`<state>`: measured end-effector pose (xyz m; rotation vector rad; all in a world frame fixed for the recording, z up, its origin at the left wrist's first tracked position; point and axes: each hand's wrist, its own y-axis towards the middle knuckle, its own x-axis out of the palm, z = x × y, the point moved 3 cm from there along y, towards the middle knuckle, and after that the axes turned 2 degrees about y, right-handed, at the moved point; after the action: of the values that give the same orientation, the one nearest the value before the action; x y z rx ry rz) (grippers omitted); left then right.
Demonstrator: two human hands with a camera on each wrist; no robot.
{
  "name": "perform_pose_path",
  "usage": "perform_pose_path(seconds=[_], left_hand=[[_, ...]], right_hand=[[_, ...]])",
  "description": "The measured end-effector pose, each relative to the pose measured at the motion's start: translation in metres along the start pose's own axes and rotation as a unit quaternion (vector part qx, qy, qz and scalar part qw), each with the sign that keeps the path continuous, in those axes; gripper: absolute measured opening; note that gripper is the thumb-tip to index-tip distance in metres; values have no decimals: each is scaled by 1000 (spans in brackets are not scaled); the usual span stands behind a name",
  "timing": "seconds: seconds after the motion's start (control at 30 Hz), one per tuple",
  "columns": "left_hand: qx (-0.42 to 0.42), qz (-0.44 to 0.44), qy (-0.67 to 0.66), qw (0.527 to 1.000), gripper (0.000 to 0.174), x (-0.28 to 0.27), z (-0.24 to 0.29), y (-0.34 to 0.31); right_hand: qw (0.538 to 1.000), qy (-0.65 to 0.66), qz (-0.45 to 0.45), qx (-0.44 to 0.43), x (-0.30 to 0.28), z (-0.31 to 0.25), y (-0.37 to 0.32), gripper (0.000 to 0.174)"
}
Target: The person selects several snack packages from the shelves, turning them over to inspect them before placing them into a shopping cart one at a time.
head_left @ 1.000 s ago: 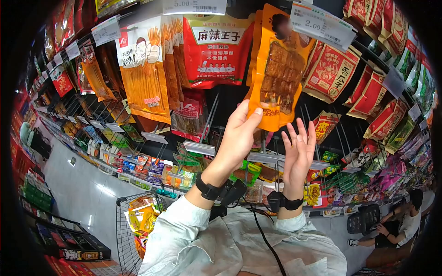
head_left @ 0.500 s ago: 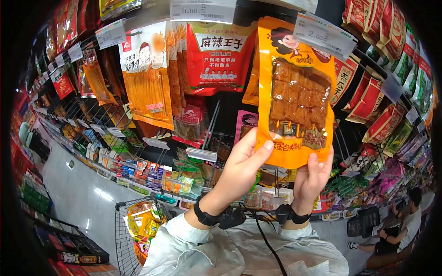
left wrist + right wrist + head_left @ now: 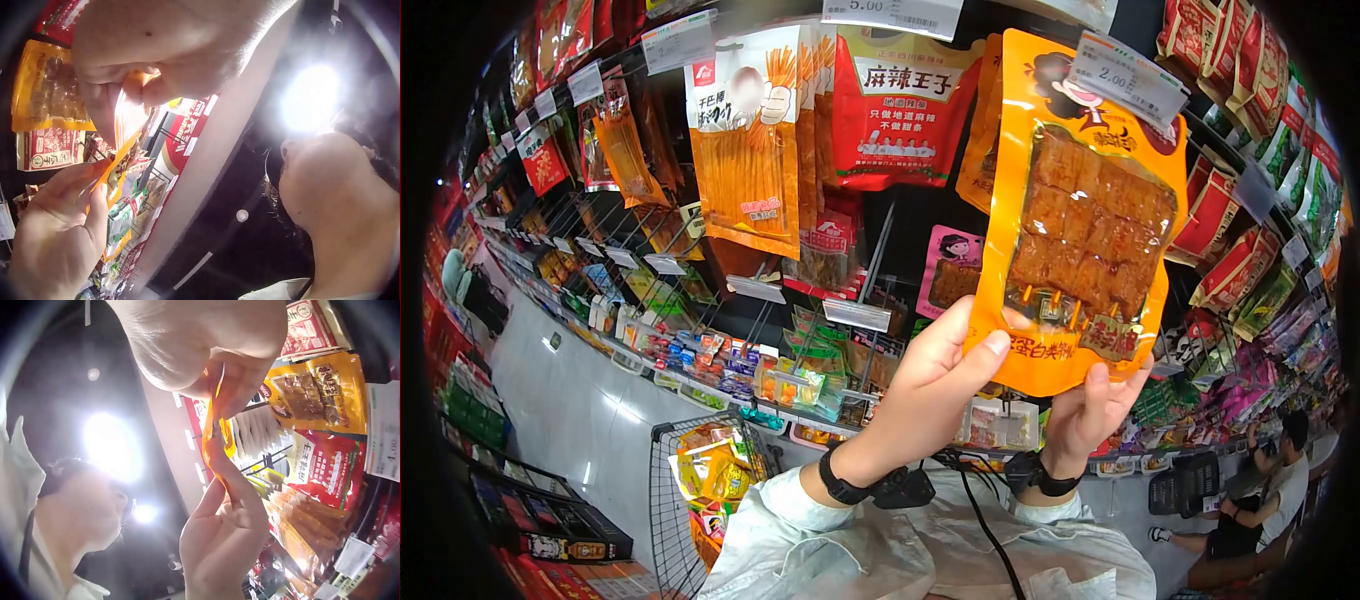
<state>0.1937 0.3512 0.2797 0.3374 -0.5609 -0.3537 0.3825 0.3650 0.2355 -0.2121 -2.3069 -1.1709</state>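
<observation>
An orange snack packet [image 3: 1090, 220] with a clear window showing brown pieces is held up in front of the shelf, its top edge beside a price tag [image 3: 1130, 75]. My left hand [image 3: 930, 390] pinches its lower left corner, thumb on the front. At the lower right edge my right hand [image 3: 1090, 415] grips it with the thumb in front and fingers behind. Seen edge-on, the packet [image 3: 115, 175] spans both hands in the left wrist view. In the right wrist view the packet [image 3: 215, 450] also runs between them.
A red packet [image 3: 908, 115] and long orange stick packets [image 3: 745, 170] hang to the left. A wire cart [image 3: 662, 500] holding yellow packets [image 3: 720, 470] stands at lower left. A person [image 3: 1280, 495] crouches at lower right beside a dark basket [image 3: 1183, 485].
Earlier my right hand was apart from the packet with its fingers spread; now it grips the packet too. The packet has come lower and closer, then shifted slightly right in view.
</observation>
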Motion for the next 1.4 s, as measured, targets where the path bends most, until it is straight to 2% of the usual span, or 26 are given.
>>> perform_pose_path(seconds=[0.17, 0.27, 0.4, 0.53, 0.63, 0.7, 0.77, 0.87, 0.9, 1.0, 1.1, 1.13, 1.23, 1.4], left_hand=[[0, -6, -19, 1000, 24, -2, -4, -16], [-12, 0, -25, 1000, 24, -9, -8, -28], [-42, 20, 12, 999, 24, -24, -16, -48], [-98, 40, 37, 994, 27, -44, -38, -80], [-58, 65, 55, 995, 24, -54, -50, -101], [-66, 104, 86, 989, 19, -65, -62, -111], [-88, 128, 131, 979, 18, -76, -75, -122], [-76, 168, 136, 973, 18, -82, -96, -132], [-77, 176, 141, 971, 18, -81, -100, -135], [-90, 202, 154, 963, 17, -67, -111, -139], [-81, 195, 135, 968, 20, -42, -123, -138], [-71, 190, 121, 972, 22, -32, -128, -138], [-38, 208, 208, 955, 26, -3, -154, -138], [-99, 243, 195, 945, 22, 55, -212, -145]], right_hand=[[1000, -22, 2, 2, 1, -13, -13, 62], [999, -43, 4, 19, 10, -19, -25, 57], [988, -115, -34, 92, -4, -18, -48, 44], [974, -155, -65, 155, -24, -12, -75, 48], [958, -185, -66, 211, -15, -12, -96, 53], [937, -221, -47, 265, -14, -8, -111, 72], [899, -280, -89, 325, -32, 0, -126, 65], [864, -280, -140, 394, -40, 7, -136, 44], [856, -296, -161, 392, -42, 3, -137, 39], [829, -342, -217, 386, -48, -13, -134, 29], [840, -330, -196, 385, -62, -26, -130, 28], [843, -323, -202, 379, -73, -28, -129, 28], [831, -308, -201, 416, -109, -39, -122, 26], [824, -329, -232, 400, -186, -65, -110, 25]])
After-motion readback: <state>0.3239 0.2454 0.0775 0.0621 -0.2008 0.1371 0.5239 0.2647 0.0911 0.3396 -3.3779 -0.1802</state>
